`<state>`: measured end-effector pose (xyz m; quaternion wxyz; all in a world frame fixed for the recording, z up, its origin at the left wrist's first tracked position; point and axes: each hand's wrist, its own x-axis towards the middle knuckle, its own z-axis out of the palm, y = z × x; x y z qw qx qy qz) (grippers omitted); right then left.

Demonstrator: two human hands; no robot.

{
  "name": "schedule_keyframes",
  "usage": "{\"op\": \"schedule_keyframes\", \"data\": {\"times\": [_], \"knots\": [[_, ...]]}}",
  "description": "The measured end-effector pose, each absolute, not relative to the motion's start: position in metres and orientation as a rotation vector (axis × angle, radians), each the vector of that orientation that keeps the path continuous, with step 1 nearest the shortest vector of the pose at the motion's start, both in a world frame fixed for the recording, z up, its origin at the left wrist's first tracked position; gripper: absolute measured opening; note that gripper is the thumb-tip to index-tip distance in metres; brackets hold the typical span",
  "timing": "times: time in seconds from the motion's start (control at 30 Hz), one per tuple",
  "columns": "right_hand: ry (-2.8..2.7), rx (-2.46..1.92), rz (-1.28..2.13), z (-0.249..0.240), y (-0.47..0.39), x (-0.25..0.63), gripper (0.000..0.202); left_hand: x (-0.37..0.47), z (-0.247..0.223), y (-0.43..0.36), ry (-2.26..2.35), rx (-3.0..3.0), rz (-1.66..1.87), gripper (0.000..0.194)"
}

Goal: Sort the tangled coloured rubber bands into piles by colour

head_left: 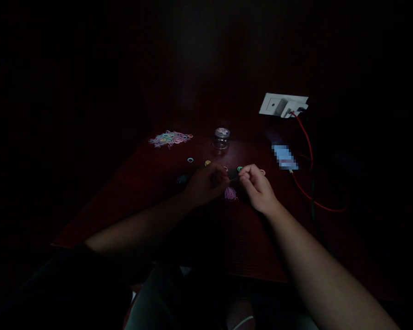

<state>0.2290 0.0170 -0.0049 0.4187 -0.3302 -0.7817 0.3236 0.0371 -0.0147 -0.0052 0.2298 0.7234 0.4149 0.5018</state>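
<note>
Seen from between the left hand (pixel 206 185) and right hand (pixel 259 188), a thin band (pixel 233 179) is spanning the gap. A purple bundle (pixel 230 194) is blocking 6 o'clock close in; a dark bundle (pixel 181 179) is sitting at 9. Ahead, the jar (pixel 221 138) is standing at 12, the band pile (pixel 170 138) is spreading at 10, and the phone (pixel 285 156) is obstructing 2, its red cable (pixel 307 196) trailing towards 3. Passages are opening over the bench (pixel 124 188) at 11 and 1, beyond low rings (pixel 240 169).
</note>
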Motion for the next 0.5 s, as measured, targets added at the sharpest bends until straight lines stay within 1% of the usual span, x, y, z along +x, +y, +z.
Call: {"op": "schedule_keyframes", "data": {"times": [0.13, 0.4, 0.5], "knots": [[-1.957, -0.772, 1.069, -0.009, 0.013, 0.226, 0.015, 0.038, -0.006, -0.016, 1.156, 1.969, 1.332, 0.016], [-1.956, -0.719, 1.173, -0.006, 0.009, 0.227, 0.012, 0.043, -0.004, -0.024, 1.183, 1.989, 1.294, 0.022], [-1.975, -0.711, 1.166, -0.005, 0.008, 0.226, 0.012, 0.044, 0.001, -0.025, 1.155, 1.987, 1.309, 0.028]]}}
